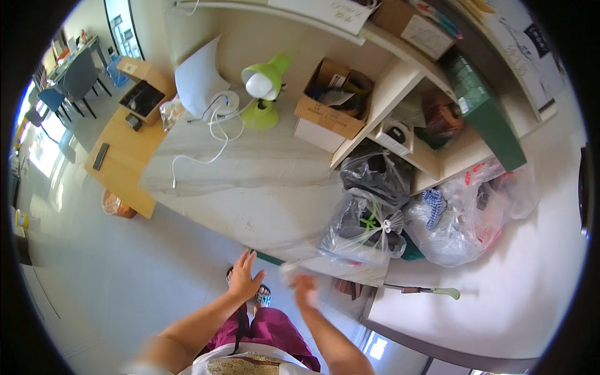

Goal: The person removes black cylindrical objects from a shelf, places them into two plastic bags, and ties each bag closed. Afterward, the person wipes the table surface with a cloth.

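Observation:
My left hand is over the front edge of the marble-patterned tabletop, fingers stretched out and apart, holding nothing. To its right, my right hand is closed around a small whitish thing, smeared by motion; I cannot make out its kind. That whitish thing is at the front edge of the tabletop, and whether it touches the surface is unclear. Faint specks mark the tabletop beyond my hands. A knotted clear plastic bag with dark and green contents sits on the tabletop, right of my right hand.
A green lamp, a white cable and an open cardboard box stand at the back. Filled plastic bags and a long tool with a green handle lie right. A wooden table adjoins left, beside an orange bin.

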Action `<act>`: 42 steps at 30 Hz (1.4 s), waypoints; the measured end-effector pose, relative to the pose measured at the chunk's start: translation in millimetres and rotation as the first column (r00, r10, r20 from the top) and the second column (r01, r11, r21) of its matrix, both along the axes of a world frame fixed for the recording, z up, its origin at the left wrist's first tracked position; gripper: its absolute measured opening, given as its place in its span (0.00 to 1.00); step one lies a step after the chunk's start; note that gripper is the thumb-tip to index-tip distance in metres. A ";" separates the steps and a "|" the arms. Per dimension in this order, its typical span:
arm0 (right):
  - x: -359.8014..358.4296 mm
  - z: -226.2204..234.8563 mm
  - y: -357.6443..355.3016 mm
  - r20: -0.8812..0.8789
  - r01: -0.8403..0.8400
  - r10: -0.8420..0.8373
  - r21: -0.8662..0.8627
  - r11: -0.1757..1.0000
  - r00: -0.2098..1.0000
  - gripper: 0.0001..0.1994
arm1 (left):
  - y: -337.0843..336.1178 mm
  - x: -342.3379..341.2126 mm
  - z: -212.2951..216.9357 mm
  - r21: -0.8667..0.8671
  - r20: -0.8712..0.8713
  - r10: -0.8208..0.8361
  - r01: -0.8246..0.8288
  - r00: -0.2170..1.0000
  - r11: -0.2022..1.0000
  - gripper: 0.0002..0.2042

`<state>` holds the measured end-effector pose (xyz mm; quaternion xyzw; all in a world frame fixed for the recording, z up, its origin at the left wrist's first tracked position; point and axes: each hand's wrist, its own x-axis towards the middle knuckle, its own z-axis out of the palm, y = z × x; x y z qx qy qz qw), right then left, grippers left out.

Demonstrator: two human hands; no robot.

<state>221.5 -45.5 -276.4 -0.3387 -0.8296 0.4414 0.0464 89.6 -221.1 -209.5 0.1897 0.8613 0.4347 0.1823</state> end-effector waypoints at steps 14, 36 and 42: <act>-77.4 159.6 -4.3 -0.052 0.059 -0.570 -0.983 0.175 0.820 0.06 | -28.4 -18.3 112.2 0.412 0.793 0.027 -0.569 0.608 0.711 0.10; -183.1 174.3 -401.6 -0.227 -0.278 0.460 -0.960 0.046 0.859 0.16 | -368.7 3.7 152.1 0.351 0.907 -0.175 -0.917 0.384 -0.190 0.10; -216.4 163.8 -404.9 -0.189 -0.209 0.090 -0.852 0.481 0.978 0.10 | -455.9 6.1 66.5 0.261 0.767 0.636 -0.946 0.082 -0.193 0.13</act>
